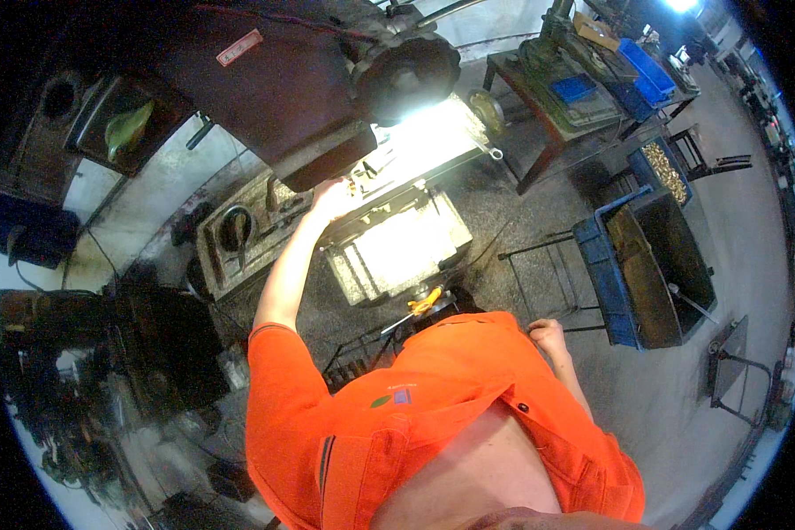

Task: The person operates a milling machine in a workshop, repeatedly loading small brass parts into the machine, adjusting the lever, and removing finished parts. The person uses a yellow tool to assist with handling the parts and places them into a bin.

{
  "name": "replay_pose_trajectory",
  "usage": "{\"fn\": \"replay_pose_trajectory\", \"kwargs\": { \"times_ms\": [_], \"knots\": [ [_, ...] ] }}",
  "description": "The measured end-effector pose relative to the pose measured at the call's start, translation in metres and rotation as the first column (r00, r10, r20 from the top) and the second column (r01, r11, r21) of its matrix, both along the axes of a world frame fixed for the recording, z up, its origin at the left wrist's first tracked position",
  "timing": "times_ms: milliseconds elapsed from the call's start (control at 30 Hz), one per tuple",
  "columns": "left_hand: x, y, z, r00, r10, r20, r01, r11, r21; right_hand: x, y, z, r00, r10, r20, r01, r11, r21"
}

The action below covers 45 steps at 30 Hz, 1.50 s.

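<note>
My left hand point(334, 201) reaches forward to the machine bed point(278, 231), just under the edge of the dark machine head point(314, 155). Its fingers are bent round something small at the bright work area; glare hides what it is. Metal parts point(375, 165) lie close to those fingertips. My right hand point(548, 336) is beside my orange shirt, away from the machine, its fingers curled in with nothing visible in them. In front of my body a pale metal table point(402, 252) with slots juts out below the bed. A yellow-handled tool point(426, 301) is near my waist.
On the right stands a blue bin point(608, 287) on a metal frame, with a crate of small brass-coloured parts point(662, 172) behind it. A workbench point(548, 115) holding blue trays is at the back right. Dark equipment point(163, 344) fills the left side.
</note>
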<state>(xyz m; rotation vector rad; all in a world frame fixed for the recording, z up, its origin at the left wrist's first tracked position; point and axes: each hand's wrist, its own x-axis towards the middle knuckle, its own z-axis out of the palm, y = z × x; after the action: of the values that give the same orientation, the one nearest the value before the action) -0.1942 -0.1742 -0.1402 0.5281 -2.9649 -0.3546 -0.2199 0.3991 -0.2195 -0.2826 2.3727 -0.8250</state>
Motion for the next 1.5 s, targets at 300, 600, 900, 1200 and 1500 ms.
{"fn": "replay_pose_trajectory", "kwargs": {
  "times_ms": [300, 600, 900, 1200, 1500],
  "knots": [
    [0.052, 0.019, 0.048, 0.997, 0.019, -0.078, -0.016, 0.999, 0.042, -0.010, -0.021, 0.019, 0.987, -0.095, 0.128, 0.090, 0.995, 0.046],
    [0.079, 0.129, 0.018, 0.920, -0.375, -0.113, 0.362, 0.925, -0.121, -0.016, -0.168, 0.089, 0.952, 0.253, 0.172, -0.114, 0.815, -0.568],
    [0.059, 0.242, 0.036, 0.917, -0.310, -0.249, 0.388, 0.837, 0.387, 0.009, -0.180, 0.099, 0.976, 0.197, 0.093, -0.070, 0.689, -0.721],
    [0.041, 0.257, 0.031, 0.877, -0.293, -0.380, 0.475, 0.643, 0.601, -0.027, -0.116, 0.144, 0.954, 0.034, 0.297, 0.203, 0.657, -0.726],
    [0.130, 0.184, -0.048, 0.821, -0.217, 0.528, 0.152, 0.975, 0.164, -0.236, 0.125, 0.146, 0.718, -0.467, -0.517, 0.232, 0.860, -0.455]
  ]
}}
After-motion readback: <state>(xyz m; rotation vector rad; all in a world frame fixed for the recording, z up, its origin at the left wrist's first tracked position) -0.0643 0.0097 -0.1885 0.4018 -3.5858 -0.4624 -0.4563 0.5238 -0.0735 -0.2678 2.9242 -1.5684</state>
